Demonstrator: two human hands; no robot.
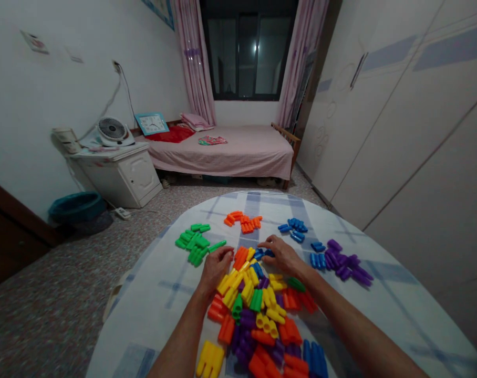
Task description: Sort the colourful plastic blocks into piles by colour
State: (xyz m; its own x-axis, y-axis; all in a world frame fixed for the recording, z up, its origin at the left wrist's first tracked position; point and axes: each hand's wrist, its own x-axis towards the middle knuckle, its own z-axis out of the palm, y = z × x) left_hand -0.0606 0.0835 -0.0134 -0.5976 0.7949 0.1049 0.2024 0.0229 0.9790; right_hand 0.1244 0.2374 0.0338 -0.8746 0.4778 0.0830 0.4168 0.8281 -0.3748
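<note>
A heap of colourful plastic finger-shaped building blocks (247, 294) lies on the table between my forearms. My left hand (218, 266) is at the heap's far left edge, its fingers bent and apart beside an orange block (240, 257). Just beyond those fingers lies a long green block (217, 246). My right hand (281, 255) reaches over the heap's far edge, thumb and forefinger apart around blue blocks (259, 254). Whether its fingertips touch them is unclear. Yellow, purple, orange and green blocks make up the rest of the heap.
Around the heap sit separate groups: green blocks (193, 242), orange blocks (244, 221), blue blocks (296, 229) and purple blocks (346, 262). A checked cloth (175, 320) covers the rounded table. Beyond are a bed (238, 157), a white cabinet (132, 176) and a wardrobe (400, 121).
</note>
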